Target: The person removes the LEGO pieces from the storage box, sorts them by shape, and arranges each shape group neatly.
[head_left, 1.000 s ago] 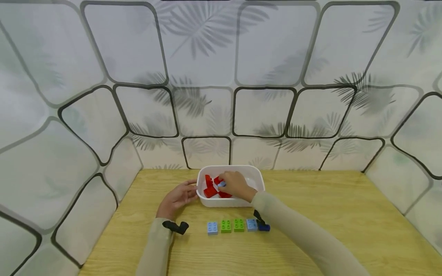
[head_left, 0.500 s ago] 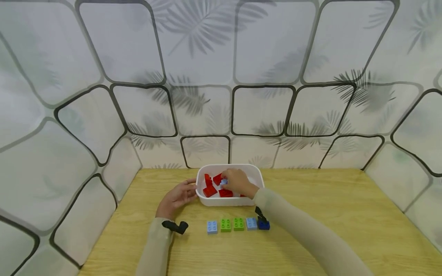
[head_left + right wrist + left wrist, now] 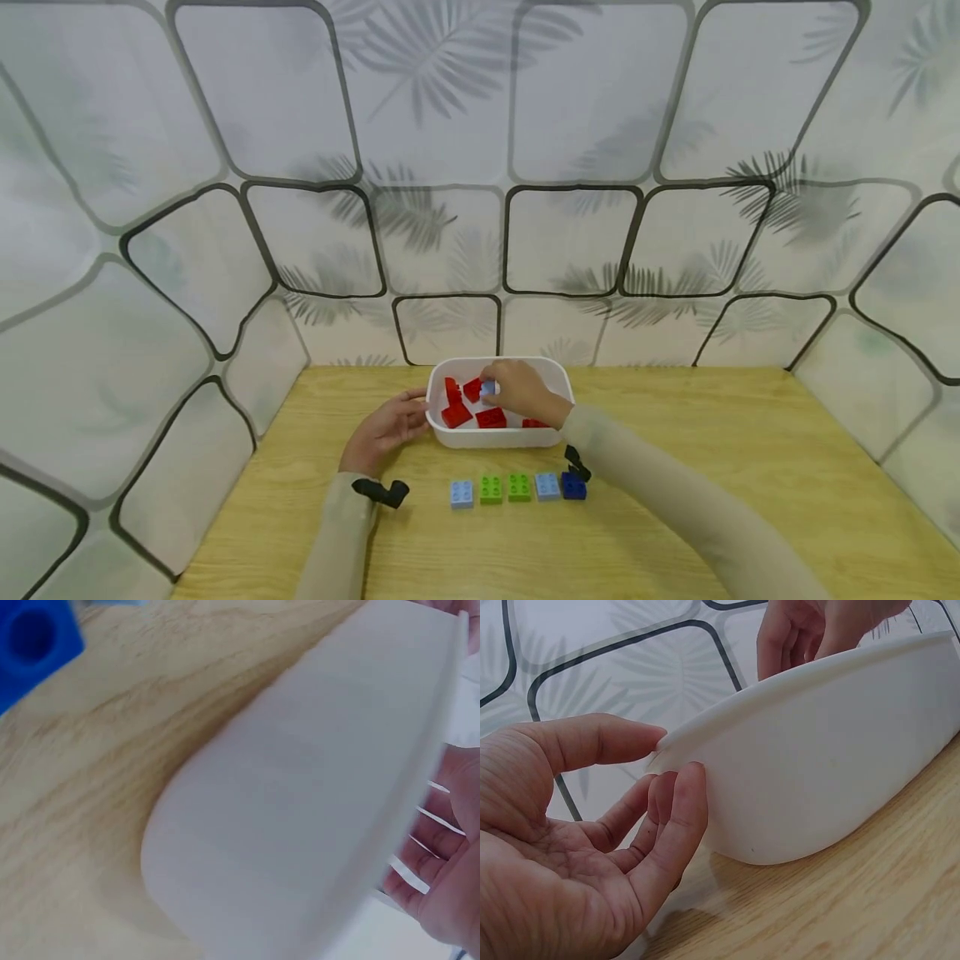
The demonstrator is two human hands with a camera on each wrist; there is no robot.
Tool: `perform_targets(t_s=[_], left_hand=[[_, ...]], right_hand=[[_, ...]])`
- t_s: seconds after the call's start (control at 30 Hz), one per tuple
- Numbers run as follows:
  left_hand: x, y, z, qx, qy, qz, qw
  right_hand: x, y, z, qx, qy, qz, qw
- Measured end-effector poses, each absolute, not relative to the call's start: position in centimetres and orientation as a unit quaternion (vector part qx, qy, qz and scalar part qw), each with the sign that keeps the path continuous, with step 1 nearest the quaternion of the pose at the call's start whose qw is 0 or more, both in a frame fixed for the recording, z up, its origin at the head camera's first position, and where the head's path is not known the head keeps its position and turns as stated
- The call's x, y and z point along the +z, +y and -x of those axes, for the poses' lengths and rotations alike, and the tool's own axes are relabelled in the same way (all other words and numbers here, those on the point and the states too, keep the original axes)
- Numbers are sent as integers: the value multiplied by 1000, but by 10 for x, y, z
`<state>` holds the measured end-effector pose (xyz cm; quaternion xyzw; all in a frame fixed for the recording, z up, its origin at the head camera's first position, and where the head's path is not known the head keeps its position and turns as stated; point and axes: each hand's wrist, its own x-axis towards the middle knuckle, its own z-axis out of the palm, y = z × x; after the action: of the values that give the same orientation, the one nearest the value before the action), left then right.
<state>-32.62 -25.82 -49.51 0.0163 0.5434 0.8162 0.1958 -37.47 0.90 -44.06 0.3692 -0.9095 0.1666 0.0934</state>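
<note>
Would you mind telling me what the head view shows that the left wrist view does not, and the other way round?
Only the head view shows the red bricks inside the white tub, the light blue brick pinched in the right hand's grip, and the row of bricks on the wooden table. Only the left wrist view shows the left hand's palm and its fingertips touching the tub's wall. Both show the tub, the table and both hands.

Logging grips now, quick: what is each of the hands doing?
Left hand: open, fingers resting against the white tub.
Right hand: over the tub, pinching a light blue brick.
</note>
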Motion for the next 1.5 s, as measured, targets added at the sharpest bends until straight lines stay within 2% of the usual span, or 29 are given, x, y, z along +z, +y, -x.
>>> perform_targets(t_s=[0.4,0.53,0.77,0.93,1.13,1.5], left_hand=[[-494,-256,328,811,555,-8,186],[-494,-256,326,809,556,-6,189],[-493,-258,324,810,557,8,182],[-493,-258,323,808,561,9,182],[-492,-256,323,815,551,7,182],[-490,-256,324,807,559,-10,191]], right_hand=[[-417,51,350,164,-869,-448,132],[-413,66,339,161,-845,-481,171],[-421,94,322,130,-783,-540,280],[-430,113,314,126,-767,-544,315],[-438,137,301,151,-771,-531,318],[-467,177,284,188,-805,-492,271]])
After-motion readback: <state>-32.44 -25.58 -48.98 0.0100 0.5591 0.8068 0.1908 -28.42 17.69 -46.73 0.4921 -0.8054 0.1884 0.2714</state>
